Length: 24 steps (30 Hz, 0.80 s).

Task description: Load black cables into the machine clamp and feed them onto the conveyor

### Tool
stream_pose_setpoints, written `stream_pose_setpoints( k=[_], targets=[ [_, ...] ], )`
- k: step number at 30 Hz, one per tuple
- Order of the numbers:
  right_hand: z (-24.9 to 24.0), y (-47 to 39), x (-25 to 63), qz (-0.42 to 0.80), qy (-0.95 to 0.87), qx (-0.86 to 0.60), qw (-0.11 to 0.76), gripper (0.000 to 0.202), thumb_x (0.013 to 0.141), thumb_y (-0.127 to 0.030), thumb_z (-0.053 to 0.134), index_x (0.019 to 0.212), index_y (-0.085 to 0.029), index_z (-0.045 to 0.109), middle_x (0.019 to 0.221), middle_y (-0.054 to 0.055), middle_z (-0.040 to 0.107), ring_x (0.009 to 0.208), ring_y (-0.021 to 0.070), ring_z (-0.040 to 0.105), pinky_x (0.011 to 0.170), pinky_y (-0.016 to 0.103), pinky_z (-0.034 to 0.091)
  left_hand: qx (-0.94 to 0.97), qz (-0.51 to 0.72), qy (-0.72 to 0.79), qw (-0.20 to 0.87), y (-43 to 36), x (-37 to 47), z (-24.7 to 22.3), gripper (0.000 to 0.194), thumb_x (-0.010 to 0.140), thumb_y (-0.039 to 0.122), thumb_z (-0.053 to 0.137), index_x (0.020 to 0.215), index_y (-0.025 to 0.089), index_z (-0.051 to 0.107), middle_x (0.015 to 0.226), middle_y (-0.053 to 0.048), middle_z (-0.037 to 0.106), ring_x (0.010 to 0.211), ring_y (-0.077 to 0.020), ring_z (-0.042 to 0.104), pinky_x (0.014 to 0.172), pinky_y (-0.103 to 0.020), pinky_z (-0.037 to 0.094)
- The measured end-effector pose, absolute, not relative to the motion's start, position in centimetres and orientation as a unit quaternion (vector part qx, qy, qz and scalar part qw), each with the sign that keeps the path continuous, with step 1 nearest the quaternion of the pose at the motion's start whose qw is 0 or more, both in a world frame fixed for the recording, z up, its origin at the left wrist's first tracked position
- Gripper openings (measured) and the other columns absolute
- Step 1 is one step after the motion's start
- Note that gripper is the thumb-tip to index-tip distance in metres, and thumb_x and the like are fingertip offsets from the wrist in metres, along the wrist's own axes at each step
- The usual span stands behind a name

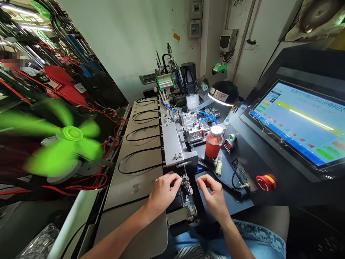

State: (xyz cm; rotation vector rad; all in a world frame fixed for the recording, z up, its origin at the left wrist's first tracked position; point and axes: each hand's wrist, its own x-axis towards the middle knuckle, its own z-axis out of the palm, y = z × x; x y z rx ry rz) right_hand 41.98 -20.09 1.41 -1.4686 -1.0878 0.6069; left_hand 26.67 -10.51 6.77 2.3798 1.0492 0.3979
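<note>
My left hand (pixel 164 192) is at the near end of the machine's rail, thumb and forefinger brought together beside a small metal clamp fixture (pixel 187 185). Whatever lies between those fingertips is too small to make out. A black cable (pixel 126 204) crosses the beige plate and disappears beneath this hand. On the fixture's other side, my right hand (pixel 214 196) hovers over the dark panel, its thumb and forefinger curled into a pinch. I cannot make out anything in it.
Several looped black cables (pixel 141 153) lie along the beige plate (pixel 145 181). An orange-red bottle (pixel 213 142), a small vial (pixel 219 165) and an emergency stop button (pixel 266 182) are at right, below a touchscreen (pixel 302 122). A green fan (pixel 72 133) spins at left.
</note>
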Motion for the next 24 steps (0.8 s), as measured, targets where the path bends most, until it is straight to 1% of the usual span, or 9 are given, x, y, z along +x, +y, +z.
stream_pose_setpoints(
  k=[2,5,9,13,16,18,20,22,24],
  targets=[
    [1.1,-19.6,41.9,0.247,-0.479,-0.624,0.565,0.026,0.094,-0.031,0.044,0.074,-0.018,0.055,0.064,0.0,0.052,0.058,0.0125,0.047,0.055,0.023,0.038,0.874,0.14,0.392,0.25,-10.6,26.8,6.9,0.027,0.09,0.025,0.044,0.073,0.018,0.063,0.073,-0.002,0.066,0.068,-0.0163,0.061,0.066,-0.025,0.041],
    [0.9,-18.5,41.5,0.217,-0.502,-0.628,0.554,0.03,0.096,-0.027,0.04,0.068,-0.019,0.047,0.061,-0.003,0.045,0.056,0.0111,0.042,0.054,0.023,0.035,0.876,0.137,0.393,0.244,-10.6,27.1,6.9,0.026,0.09,0.024,0.044,0.073,0.018,0.063,0.073,-0.003,0.066,0.068,-0.0166,0.061,0.066,-0.025,0.042],
    [0.9,-17.2,41.0,0.204,-0.532,-0.621,0.539,0.031,0.095,-0.024,0.038,0.064,-0.021,0.039,0.058,-0.004,0.038,0.053,0.0105,0.035,0.051,0.024,0.03,0.88,0.143,0.392,0.227,-10.6,27.2,6.7,0.025,0.09,0.025,0.045,0.073,0.019,0.063,0.072,-0.002,0.065,0.067,-0.0163,0.061,0.064,-0.025,0.042],
    [0.7,-16.6,40.6,0.222,-0.544,-0.598,0.545,0.03,0.093,-0.022,0.04,0.063,-0.021,0.037,0.058,-0.004,0.037,0.052,0.0109,0.034,0.052,0.025,0.029,0.885,0.147,0.389,0.207,-10.6,27.2,6.4,0.024,0.089,0.024,0.047,0.072,0.018,0.063,0.071,-0.002,0.065,0.064,-0.0154,0.06,0.062,-0.024,0.041],
    [0.3,-16.5,40.4,0.231,-0.54,-0.589,0.555,0.03,0.094,-0.023,0.038,0.065,-0.021,0.035,0.059,-0.004,0.036,0.053,0.0111,0.035,0.052,0.025,0.029,0.896,0.161,0.375,0.177,-10.7,27.1,6.2,0.025,0.09,0.024,0.047,0.073,0.018,0.063,0.071,-0.002,0.064,0.063,-0.0145,0.06,0.061,-0.023,0.041],
    [0.1,-16.4,40.3,0.237,-0.533,-0.585,0.563,0.03,0.095,-0.025,0.036,0.065,-0.022,0.033,0.06,-0.005,0.034,0.052,0.0109,0.034,0.051,0.025,0.029,0.904,0.184,0.359,0.145,-10.7,26.7,5.9,0.024,0.092,0.025,0.046,0.079,0.018,0.065,0.075,-0.002,0.065,0.066,-0.0145,0.061,0.062,-0.023,0.043],
    [-0.1,-16.4,40.2,0.241,-0.525,-0.584,0.57,0.031,0.096,-0.026,0.035,0.066,-0.022,0.031,0.06,-0.005,0.032,0.052,0.0107,0.032,0.049,0.024,0.028,0.914,0.204,0.332,0.111,-10.7,26.2,5.8,0.022,0.094,0.025,0.045,0.093,0.02,0.066,0.085,-0.003,0.065,0.072,-0.0141,0.062,0.065,-0.022,0.045],
    [-0.2,-16.4,40.1,0.245,-0.518,-0.584,0.575,0.031,0.096,-0.026,0.034,0.066,-0.022,0.031,0.06,-0.005,0.031,0.052,0.0104,0.032,0.049,0.024,0.027,0.931,0.206,0.288,0.086,-10.8,25.6,5.7,0.025,0.095,0.021,0.042,0.107,0.024,0.064,0.095,-0.003,0.064,0.078,-0.0133,0.062,0.069,-0.021,0.046],
    [-0.2,-16.4,40.0,0.246,-0.514,-0.585,0.578,0.031,0.096,-0.026,0.034,0.066,-0.022,0.031,0.06,-0.005,0.031,0.052,0.0102,0.031,0.049,0.024,0.027,0.949,0.194,0.24,0.057,-10.8,25.3,5.8,0.031,0.095,0.015,0.039,0.112,0.026,0.062,0.097,-0.003,0.064,0.081,-0.0129,0.061,0.071,-0.021,0.047]
  ],
)
